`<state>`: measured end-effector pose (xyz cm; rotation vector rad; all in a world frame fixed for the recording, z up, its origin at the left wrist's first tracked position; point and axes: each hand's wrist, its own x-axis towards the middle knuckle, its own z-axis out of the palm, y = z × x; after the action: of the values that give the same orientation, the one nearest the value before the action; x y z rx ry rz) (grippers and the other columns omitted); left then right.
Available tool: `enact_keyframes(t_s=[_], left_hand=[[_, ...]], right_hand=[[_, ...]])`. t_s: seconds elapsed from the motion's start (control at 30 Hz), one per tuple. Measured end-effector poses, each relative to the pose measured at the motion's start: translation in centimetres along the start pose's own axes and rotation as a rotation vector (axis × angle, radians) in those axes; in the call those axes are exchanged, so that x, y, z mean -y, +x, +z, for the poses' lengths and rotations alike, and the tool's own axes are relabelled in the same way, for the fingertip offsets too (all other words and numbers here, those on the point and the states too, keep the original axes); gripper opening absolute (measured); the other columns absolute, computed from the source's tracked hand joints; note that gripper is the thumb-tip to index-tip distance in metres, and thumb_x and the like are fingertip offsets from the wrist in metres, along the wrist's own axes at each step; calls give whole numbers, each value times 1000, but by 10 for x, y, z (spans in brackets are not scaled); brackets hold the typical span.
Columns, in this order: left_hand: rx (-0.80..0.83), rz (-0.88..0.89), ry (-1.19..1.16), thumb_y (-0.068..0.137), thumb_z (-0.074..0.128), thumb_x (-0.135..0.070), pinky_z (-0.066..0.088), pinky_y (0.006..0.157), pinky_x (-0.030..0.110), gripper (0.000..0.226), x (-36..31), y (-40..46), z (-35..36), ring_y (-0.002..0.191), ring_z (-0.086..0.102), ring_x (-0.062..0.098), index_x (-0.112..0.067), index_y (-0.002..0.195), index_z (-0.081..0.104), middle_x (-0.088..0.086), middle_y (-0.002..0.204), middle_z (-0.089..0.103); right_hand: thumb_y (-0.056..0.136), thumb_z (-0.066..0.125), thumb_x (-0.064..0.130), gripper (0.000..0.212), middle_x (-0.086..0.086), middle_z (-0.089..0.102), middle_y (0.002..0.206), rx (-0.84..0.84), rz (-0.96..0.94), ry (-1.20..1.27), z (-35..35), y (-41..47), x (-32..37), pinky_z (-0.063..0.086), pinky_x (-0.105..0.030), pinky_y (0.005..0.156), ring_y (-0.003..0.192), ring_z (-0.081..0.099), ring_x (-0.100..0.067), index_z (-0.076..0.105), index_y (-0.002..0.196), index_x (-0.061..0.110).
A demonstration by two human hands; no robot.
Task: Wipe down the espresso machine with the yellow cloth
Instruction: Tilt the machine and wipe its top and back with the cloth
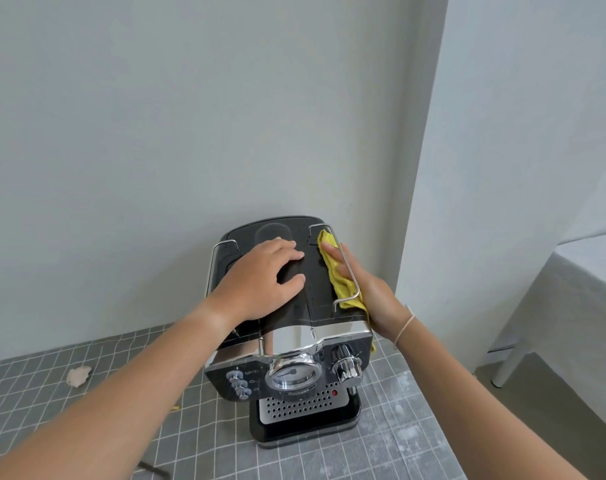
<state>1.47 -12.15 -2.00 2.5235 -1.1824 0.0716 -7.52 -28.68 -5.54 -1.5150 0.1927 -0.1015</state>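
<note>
left hand [260,277] flat on machine [315,299] top, fingers straight | right hand [367,292] pressed cloth [336,271] on top's right edge, fingers straight

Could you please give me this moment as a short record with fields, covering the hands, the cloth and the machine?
machine: black and chrome espresso machine, standing on a grey grid-patterned table
left hand: left hand lies flat on the machine's top, fingers spread
right hand: right hand presses the yellow cloth against the top's right edge
cloth: partly under the wire rail, hanging down the right side
other: crumpled pale scrap on the table, left
</note>
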Motion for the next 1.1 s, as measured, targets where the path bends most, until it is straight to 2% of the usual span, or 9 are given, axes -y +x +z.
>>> enact_keyframes(t_s=[0.1,0.2,0.33,0.4,0.53,0.63,0.77,0.9,1.1], left_hand=[[-3,1,-5,89,51,-38,18,112,25,45,1,0,0,141,22,8,-24,132,49,-9,147,39],[-4,-1,-5,86,48,-42,19,112,26,49,1,0,1,141,23,8,-25,131,50,-10,146,39],[-8,-6,10,77,38,-48,19,107,20,59,0,1,0,138,27,8,-26,130,51,-11,144,41],[-11,-6,11,76,38,-48,19,105,18,60,0,2,0,138,28,8,-25,130,51,-11,144,41],[-5,-7,16,76,38,-49,20,110,23,61,2,1,2,138,28,9,-25,130,52,-10,144,42],[-9,-11,11,76,39,-48,22,110,25,60,2,2,2,138,29,9,-25,129,52,-9,144,42],[-10,7,23,76,39,-48,22,109,24,59,-1,1,3,137,29,8,-25,129,52,-11,144,42],[-17,-5,16,76,40,-48,23,108,24,59,3,-2,5,136,31,9,-24,128,53,-10,142,44],[-12,-9,10,76,39,-47,23,109,25,60,2,4,3,136,33,11,-22,128,53,-7,142,45]], right_hand=[[94,37,48,37,19,36,145,35,-51,-17,-2,-13,-12,25,-37,116,134,37,-9,40,131,53],[89,32,56,45,27,26,146,64,-76,-105,-6,-25,-20,19,-36,118,138,26,-7,29,134,58],[90,35,51,35,21,29,144,106,-36,-85,-7,-22,-10,22,-31,114,135,29,-9,34,125,59],[97,33,45,36,16,32,144,88,-19,-128,-7,-7,-2,24,-31,114,133,34,-13,30,131,54],[97,33,46,45,12,30,150,62,-12,-154,-6,12,3,25,-38,116,135,35,-16,22,141,49],[95,41,46,49,15,31,150,80,-2,-45,-6,-2,-8,26,-39,116,136,35,-13,25,140,50],[91,42,46,47,27,30,144,43,-25,67,0,-50,-21,28,-21,107,133,31,-1,30,135,56],[95,40,43,39,24,33,139,-21,10,101,7,-64,-29,28,-35,113,129,33,-5,33,125,66],[77,52,65,50,10,52,137,12,73,111,0,-22,-17,35,-43,111,126,49,-14,45,126,55]])
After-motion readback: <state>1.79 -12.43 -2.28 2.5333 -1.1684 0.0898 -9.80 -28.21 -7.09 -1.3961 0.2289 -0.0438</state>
